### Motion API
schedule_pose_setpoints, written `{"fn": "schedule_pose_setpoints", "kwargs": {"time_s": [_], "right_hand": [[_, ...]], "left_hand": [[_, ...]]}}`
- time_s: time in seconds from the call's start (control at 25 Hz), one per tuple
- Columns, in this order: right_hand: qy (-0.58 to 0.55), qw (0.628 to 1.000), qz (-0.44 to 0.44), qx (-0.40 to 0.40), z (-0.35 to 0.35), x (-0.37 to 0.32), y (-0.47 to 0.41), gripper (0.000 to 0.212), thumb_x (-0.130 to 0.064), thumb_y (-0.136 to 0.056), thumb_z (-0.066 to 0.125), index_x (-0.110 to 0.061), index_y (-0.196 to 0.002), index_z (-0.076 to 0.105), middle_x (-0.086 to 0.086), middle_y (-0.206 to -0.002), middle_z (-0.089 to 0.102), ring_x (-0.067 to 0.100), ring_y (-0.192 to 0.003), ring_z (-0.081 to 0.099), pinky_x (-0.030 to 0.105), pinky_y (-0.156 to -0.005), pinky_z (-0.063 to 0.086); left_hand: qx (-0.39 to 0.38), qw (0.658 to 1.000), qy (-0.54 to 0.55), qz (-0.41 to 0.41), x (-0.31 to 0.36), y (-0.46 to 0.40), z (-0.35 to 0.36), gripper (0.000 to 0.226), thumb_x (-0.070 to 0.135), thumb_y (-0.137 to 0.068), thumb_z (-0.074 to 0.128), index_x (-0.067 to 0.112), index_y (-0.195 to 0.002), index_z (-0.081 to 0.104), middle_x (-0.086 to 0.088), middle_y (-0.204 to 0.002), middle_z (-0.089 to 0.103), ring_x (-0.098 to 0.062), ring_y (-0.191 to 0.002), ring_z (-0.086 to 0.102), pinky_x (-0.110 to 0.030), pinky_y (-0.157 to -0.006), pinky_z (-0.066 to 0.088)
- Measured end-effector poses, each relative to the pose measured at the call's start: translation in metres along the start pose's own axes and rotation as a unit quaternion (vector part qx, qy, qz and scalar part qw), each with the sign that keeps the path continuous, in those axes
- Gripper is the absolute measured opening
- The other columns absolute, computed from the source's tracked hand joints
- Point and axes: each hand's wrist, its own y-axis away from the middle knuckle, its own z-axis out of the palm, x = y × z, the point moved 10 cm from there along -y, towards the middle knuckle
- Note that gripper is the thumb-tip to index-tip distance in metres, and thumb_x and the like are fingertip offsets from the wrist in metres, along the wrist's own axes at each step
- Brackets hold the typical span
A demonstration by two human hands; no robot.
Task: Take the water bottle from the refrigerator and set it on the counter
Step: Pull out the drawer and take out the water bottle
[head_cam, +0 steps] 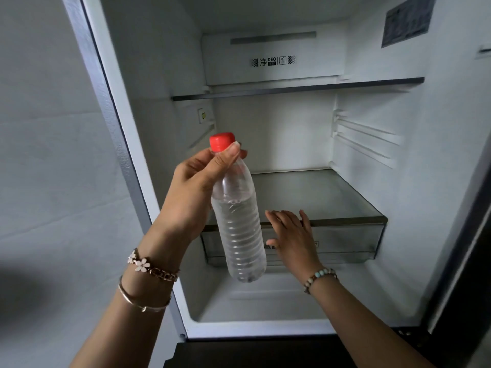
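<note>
A clear plastic water bottle (240, 229) with a red cap hangs in the air in front of the open refrigerator (148, 166). My left hand (198, 187) grips it at the neck and shoulder, just under the cap, and the bottle tilts slightly with its base toward me. My right hand (292, 235) is spread open to the right of the bottle, fingers resting at the front edge of the lower glass shelf (332, 197). No counter is in view.
The refrigerator's interior holds an upper shelf (297, 88) and a clear drawer (345, 243) under the lower shelf. The open door's edge (462, 235) runs down the right side. A pale wall (53, 155) stands to the left.
</note>
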Motion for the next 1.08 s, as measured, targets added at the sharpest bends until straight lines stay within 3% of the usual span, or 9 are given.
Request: {"fn": "schedule_pose_setpoints", "kwargs": {"time_s": [0.24, 0.32, 0.36, 0.44, 0.56, 0.68, 0.8, 0.96, 1.08], "right_hand": [[-0.008, 1.000, -0.001, 0.016, -0.006, -0.001, -0.001, 0.062, -0.031, -0.088, 0.067, -0.021, -0.144, 0.044, -0.001, -0.141, 0.052, 0.018, -0.133, 0.041, 0.044, -0.118, 0.017], [-0.144, 0.988, 0.024, 0.059, -0.030, -0.003, 0.004, 0.049, -0.014, -0.090, 0.065, -0.015, -0.137, 0.053, 0.005, -0.135, 0.056, 0.020, -0.128, 0.048, 0.036, -0.115, 0.028], [-0.280, 0.953, 0.068, 0.094, -0.044, -0.001, 0.011, 0.040, -0.006, -0.090, 0.064, -0.013, -0.129, 0.061, 0.007, -0.128, 0.062, 0.018, -0.120, 0.056, 0.028, -0.108, 0.038], [-0.596, 0.773, 0.210, 0.054, -0.037, -0.005, 0.032, 0.023, -0.007, -0.092, 0.062, -0.017, -0.109, 0.073, 0.004, -0.112, 0.072, 0.012, -0.103, 0.068, 0.019, -0.088, 0.052], [-0.811, 0.442, 0.337, -0.181, 0.000, -0.070, 0.074, 0.032, -0.026, -0.095, 0.052, -0.011, -0.090, 0.081, 0.017, -0.098, 0.077, 0.025, -0.089, 0.075, 0.038, -0.074, 0.061], [-0.855, 0.285, 0.349, -0.257, -0.009, -0.107, 0.091, 0.048, -0.032, -0.089, 0.054, 0.008, -0.113, 0.069, 0.030, -0.118, 0.066, 0.042, -0.107, 0.065, 0.058, -0.096, 0.048], [-0.867, 0.244, 0.349, -0.259, -0.021, -0.122, 0.089, 0.048, -0.018, -0.086, 0.058, 0.019, -0.118, 0.059, 0.038, -0.120, 0.060, 0.045, -0.112, 0.059, 0.059, -0.098, 0.046], [-0.850, 0.243, 0.350, -0.311, -0.037, -0.144, 0.100, 0.046, -0.022, -0.096, 0.051, 0.017, -0.118, 0.059, 0.039, -0.131, 0.053, 0.047, -0.121, 0.054, 0.057, -0.101, 0.044], [-0.825, 0.227, 0.345, -0.386, -0.043, -0.182, 0.121, 0.055, -0.029, -0.099, 0.041, 0.017, -0.096, 0.071, 0.038, -0.122, 0.060, 0.045, -0.112, 0.062, 0.057, -0.097, 0.047]], "left_hand": [[-0.002, 1.000, -0.003, -0.008, -0.006, -0.004, 0.000, 0.029, 0.042, -0.076, 0.072, 0.020, -0.093, 0.079, -0.009, -0.105, 0.076, -0.027, -0.103, 0.068, -0.053, -0.105, 0.044], [-0.007, 1.000, -0.007, -0.008, -0.005, -0.005, 0.001, 0.030, 0.043, -0.076, 0.072, 0.020, -0.094, 0.079, -0.011, -0.107, 0.075, -0.026, -0.103, 0.068, -0.053, -0.105, 0.044], [-0.009, 1.000, -0.009, -0.005, -0.004, -0.006, 0.001, 0.030, 0.043, -0.077, 0.072, 0.019, -0.094, 0.079, -0.012, -0.109, 0.075, -0.027, -0.104, 0.068, -0.053, -0.105, 0.044], [-0.007, 1.000, -0.008, -0.002, 0.001, -0.007, 0.000, 0.027, 0.040, -0.081, 0.071, 0.018, -0.094, 0.079, -0.012, -0.107, 0.075, -0.027, -0.102, 0.068, -0.053, -0.104, 0.045], [-0.012, 1.000, -0.003, 0.000, 0.008, -0.009, -0.002, 0.023, 0.035, -0.084, 0.069, 0.017, -0.094, 0.079, -0.010, -0.104, 0.075, -0.028, -0.100, 0.067, -0.052, -0.102, 0.046], [-0.012, 1.000, 0.003, -0.005, 0.014, -0.004, -0.003, 0.031, 0.038, -0.078, 0.072, 0.013, -0.096, 0.078, -0.015, -0.105, 0.073, -0.029, -0.098, 0.066, -0.053, -0.101, 0.045], [0.005, 1.000, -0.005, -0.005, 0.025, 0.005, -0.011, 0.033, 0.038, -0.074, 0.074, 0.013, -0.095, 0.079, -0.019, -0.107, 0.073, -0.031, -0.098, 0.067, -0.055, -0.102, 0.045], [0.056, 0.998, -0.032, 0.013, 0.054, 0.031, -0.027, 0.027, 0.031, -0.073, 0.075, 0.013, -0.093, 0.078, -0.020, -0.105, 0.070, -0.034, -0.096, 0.065, -0.052, -0.097, 0.049], [0.118, 0.991, -0.055, 0.017, 0.079, 0.067, -0.049, 0.013, 0.024, -0.076, 0.073, 0.020, -0.087, 0.078, -0.014, -0.100, 0.072, -0.031, -0.091, 0.067, -0.048, -0.088, 0.054]]}}
